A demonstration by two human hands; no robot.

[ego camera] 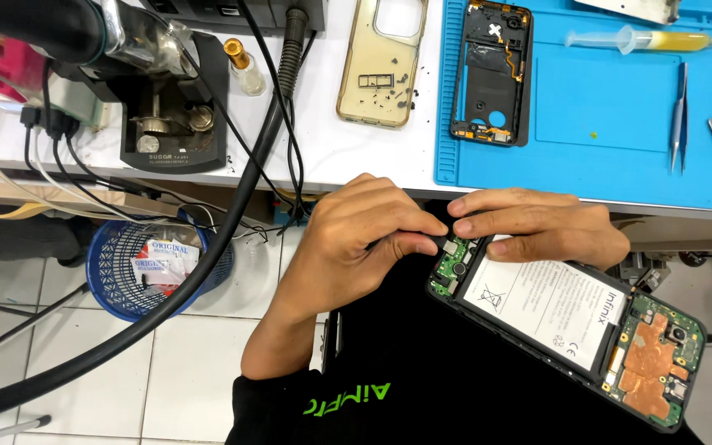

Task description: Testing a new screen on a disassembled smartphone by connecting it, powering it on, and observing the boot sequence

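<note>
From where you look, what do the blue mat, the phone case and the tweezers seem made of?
Mat: looks like matte silicone or rubber, moulded with raised ridges and recessed bays.
Phone case: likely soft clear plastic, yellowed and see-through, glossy at the edges.
Tweezers: probably steel, thin with a bright grey sheen.

Left hand [356,247] curled, thumb and forefinger pinched together at the tips. Right hand [537,224] palm-down beside it, fingers extended leftward, fingertips nearly meeting the left's.
</note>
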